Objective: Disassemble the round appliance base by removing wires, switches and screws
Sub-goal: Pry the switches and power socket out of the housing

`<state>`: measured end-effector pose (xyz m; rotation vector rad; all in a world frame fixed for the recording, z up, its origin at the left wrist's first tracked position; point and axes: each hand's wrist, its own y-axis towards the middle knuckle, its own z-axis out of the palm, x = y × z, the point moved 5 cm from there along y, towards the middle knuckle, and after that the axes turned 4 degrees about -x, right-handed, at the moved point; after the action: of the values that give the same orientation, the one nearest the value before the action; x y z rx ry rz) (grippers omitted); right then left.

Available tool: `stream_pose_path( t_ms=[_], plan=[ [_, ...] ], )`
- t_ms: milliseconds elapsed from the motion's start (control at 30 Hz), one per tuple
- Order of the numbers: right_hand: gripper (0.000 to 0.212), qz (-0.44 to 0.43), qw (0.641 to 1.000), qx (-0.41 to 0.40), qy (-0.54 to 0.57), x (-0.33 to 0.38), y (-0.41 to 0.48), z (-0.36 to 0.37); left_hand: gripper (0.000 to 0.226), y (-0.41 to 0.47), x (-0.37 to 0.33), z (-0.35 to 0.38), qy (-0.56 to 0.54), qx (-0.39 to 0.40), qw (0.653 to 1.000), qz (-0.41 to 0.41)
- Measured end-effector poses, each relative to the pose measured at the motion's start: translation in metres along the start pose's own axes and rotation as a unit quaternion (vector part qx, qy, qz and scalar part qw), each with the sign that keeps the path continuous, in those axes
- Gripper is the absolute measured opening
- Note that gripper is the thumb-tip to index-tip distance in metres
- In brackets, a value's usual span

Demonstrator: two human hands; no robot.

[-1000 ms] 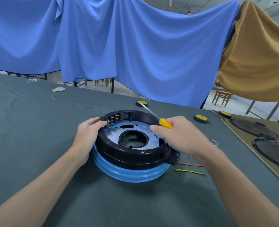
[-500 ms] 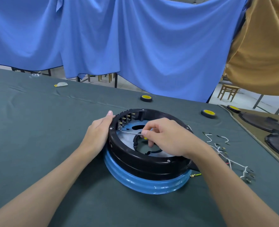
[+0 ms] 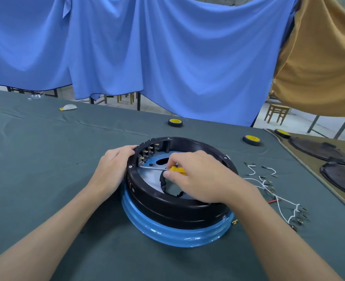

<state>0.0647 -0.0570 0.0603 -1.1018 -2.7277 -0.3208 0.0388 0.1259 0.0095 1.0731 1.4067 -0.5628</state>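
Seemingly midway, wires (image 3: pixel 269 184) are already laid out right of the base (image 3: pixel 177 201), which is gripped at its left rim by the left hand (image 3: pixel 112 169) on the table (image 3: pixel 45 159), while a screwdriver (image 3: pixel 175 169) is pinched in the right hand (image 3: pixel 200 177) and aimed at switches (image 3: pixel 147 154) still seated inside it.

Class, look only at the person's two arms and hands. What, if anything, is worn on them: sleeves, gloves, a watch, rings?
Nothing is worn. The left hand and right hand are bare, with no gloves and no rings showing. The left forearm and right forearm are bare to the frame's edge: no sleeve, cuff, watch or strap. Visible fingernails are short and unpainted.
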Motion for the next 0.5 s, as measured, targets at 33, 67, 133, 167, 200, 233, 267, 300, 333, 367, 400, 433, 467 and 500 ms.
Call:
stream_pose_path(
  t_ms=[33, 67, 133, 167, 200, 233, 267, 300, 333, 367, 400, 433, 467, 500],
  plan=[
    [0.017, -0.006, 1.000, 0.014, -0.004, 0.004, -0.002, 0.002, 0.042, 0.000, -0.001, 0.000, -0.005, 0.004, 1.000, 0.000],
    [0.018, -0.014, 1.000, 0.025, -0.004, 0.009, -0.003, 0.004, 0.042, 0.001, -0.001, -0.001, -0.012, 0.006, 1.000, -0.003],
    [0.022, -0.035, 0.999, 0.027, 0.001, 0.020, -0.007, 0.009, 0.041, 0.001, -0.001, -0.001, -0.031, 0.011, 0.999, -0.009],
    [0.026, -0.042, 0.999, 0.023, 0.002, 0.027, -0.009, 0.011, 0.041, 0.001, -0.001, -0.001, -0.041, 0.016, 0.999, -0.008],
    [0.028, -0.043, 0.999, 0.019, 0.002, 0.031, -0.010, 0.013, 0.041, 0.001, -0.002, -0.001, -0.052, 0.022, 0.998, -0.006],
    [0.029, -0.039, 0.999, 0.017, 0.001, 0.033, -0.011, 0.013, 0.043, 0.001, -0.003, 0.000, -0.064, 0.026, 0.998, -0.003],
    [0.028, -0.033, 0.999, 0.015, -0.003, 0.032, -0.011, 0.012, 0.046, 0.002, -0.004, 0.000, -0.073, 0.028, 0.997, -0.003],
    [0.026, -0.030, 0.999, 0.016, -0.008, 0.031, -0.012, 0.009, 0.048, 0.002, -0.004, -0.001, -0.077, 0.030, 0.997, -0.006],
    [0.024, -0.029, 0.999, 0.024, -0.012, 0.028, -0.013, 0.005, 0.049, 0.002, -0.004, 0.000, -0.079, 0.030, 0.996, -0.010],
    [0.022, -0.029, 0.999, 0.036, -0.013, 0.025, -0.014, 0.002, 0.050, 0.002, -0.004, 0.000, -0.081, 0.028, 0.996, -0.012],
    [0.020, -0.027, 0.998, 0.048, -0.006, 0.023, -0.015, -0.001, 0.050, 0.002, -0.004, 0.000, -0.084, 0.027, 0.996, -0.014],
    [0.019, -0.021, 0.998, 0.053, 0.013, 0.020, -0.017, -0.002, 0.049, 0.002, -0.004, 0.000, -0.088, 0.028, 0.996, -0.014],
    [0.017, -0.013, 0.998, 0.050, 0.035, 0.019, -0.018, -0.003, 0.047, 0.001, -0.004, 0.001, -0.091, 0.032, 0.995, -0.012],
    [0.017, -0.005, 0.998, 0.043, 0.052, 0.018, -0.019, -0.002, 0.043, 0.001, -0.004, 0.002, -0.091, 0.036, 0.995, -0.010]
  ],
)
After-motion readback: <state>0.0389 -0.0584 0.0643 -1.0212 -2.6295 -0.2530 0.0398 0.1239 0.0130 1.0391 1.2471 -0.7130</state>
